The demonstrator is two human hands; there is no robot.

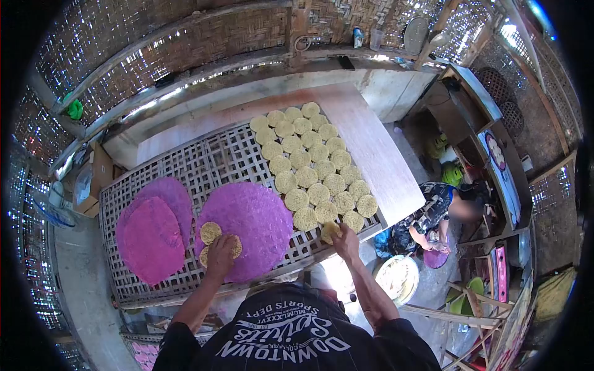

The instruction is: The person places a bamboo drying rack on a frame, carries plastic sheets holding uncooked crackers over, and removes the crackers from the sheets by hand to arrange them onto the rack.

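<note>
My right hand [346, 242] is closed on the edge of a round yellow noodle-like cake [328, 232], at the near end of the rows on the slatted bamboo rack [238, 148]. Similar round cakes [318, 153] lie in neat rows on the rack's right part. My left hand [221, 256] lies over a few loose yellow cakes [211, 232] on a round purple sheet [253, 210]; its fingers look outstretched and partly cover the cakes. To the left, a pinker round sheet [148, 241] overlaps another purple one [170, 191].
Under the rack runs a pale board [371, 142]. Another person [433, 216] crouches on the right, hands at a purple item [435, 258], near a wide basin [396, 280]. A cardboard box [94, 179] and a fan [53, 211] stand left; wooden shelving [470, 117] stands right.
</note>
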